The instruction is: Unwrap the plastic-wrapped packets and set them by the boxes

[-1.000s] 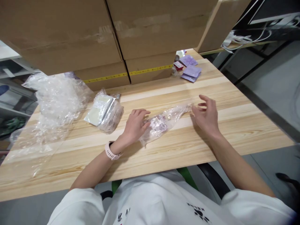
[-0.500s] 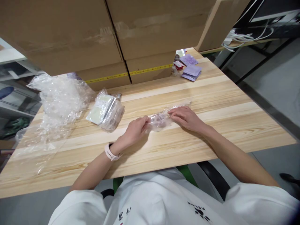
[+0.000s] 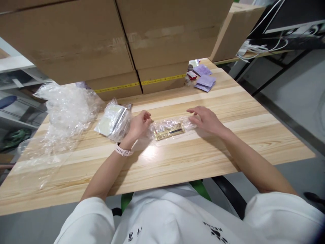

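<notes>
A flat gold packet [image 3: 169, 131] with a dark stripe lies on the table inside clear plastic wrap [image 3: 186, 123]. At the wrap's left end is my left hand [image 3: 139, 125], its fingers loosely bent and a little apart, with nothing visible between them. My right hand [image 3: 207, 120] hovers over the right end, fingers spread, the thumb close to the plastic; whether it touches is unclear. Left of my left hand sits a clear-wrapped bundle [image 3: 114, 120] with a pale card on its side.
Crumpled clear plastic [image 3: 68, 108] is heaped on the left of the wooden table [image 3: 203, 159]. Large cardboard boxes [image 3: 76, 44] stand along the back. Purple packets [image 3: 205, 82] and a small red-and-white box [image 3: 192, 75] lie at the back right, near a cable bundle [image 3: 254, 47].
Both hands have loosened from the wrap. The left hand has shifted left and away, the right slightly right. The gold side of the packet now shows, where earlier a pale purplish surface did.
</notes>
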Motion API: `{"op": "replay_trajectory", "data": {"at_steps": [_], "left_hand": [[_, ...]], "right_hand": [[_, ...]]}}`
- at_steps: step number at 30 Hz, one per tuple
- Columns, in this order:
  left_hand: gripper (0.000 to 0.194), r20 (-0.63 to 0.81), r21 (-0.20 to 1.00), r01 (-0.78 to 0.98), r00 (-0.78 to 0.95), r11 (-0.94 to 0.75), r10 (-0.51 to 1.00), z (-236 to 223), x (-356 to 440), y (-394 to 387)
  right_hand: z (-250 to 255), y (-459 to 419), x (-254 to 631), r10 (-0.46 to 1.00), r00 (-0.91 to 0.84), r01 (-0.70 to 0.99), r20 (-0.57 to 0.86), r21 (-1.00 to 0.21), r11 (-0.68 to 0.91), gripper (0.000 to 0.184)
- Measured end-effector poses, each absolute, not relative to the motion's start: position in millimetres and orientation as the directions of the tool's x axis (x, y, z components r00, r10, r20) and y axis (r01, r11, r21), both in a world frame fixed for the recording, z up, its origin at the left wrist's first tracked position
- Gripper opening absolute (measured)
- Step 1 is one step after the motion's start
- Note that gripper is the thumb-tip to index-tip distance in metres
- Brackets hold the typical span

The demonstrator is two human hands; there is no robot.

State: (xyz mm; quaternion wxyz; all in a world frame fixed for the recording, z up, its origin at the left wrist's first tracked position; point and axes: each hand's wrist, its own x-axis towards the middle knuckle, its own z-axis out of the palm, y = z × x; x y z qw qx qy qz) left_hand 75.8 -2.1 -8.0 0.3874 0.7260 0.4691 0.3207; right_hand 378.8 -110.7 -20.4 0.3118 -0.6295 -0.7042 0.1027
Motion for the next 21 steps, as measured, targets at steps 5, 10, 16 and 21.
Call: {"op": "replay_trajectory", "data": {"at_steps": [5, 10, 16, 21], "left_hand": [[0.009, 0.292, 0.658, 0.439, 0.6, -0.611, 0.745, 4.2, 68.5, -27.0], [0.005, 0.141, 0.358, 0.463, 0.832, -0.811, 0.537, -6.8, 66.9, -57.7], [0.01, 0.209, 0.08, 0.44, 0.87, -0.894, 0.447, -24.1, 76.7, -77.1], [0.018, 0.225, -0.072, 0.451, 0.876, -0.89, 0.426, -35.0, 87.4, -71.0]], "right_hand": [[-20.7, -120.9, 369.6, 0.897, -0.191, 0.802, 0.4, -0.462, 0.377, 0.02], [-34.4, -131.1, 360.7, 0.892, -0.304, 0.813, 0.335, -0.397, 0.426, 0.022], [-37.0, -119.5, 351.3, 0.878, -0.343, 0.862, 0.333, -0.259, 0.435, 0.035], [-34.8, -88.0, 336.6, 0.835, -0.486, 0.812, 0.259, -0.22, 0.541, 0.042]]}}
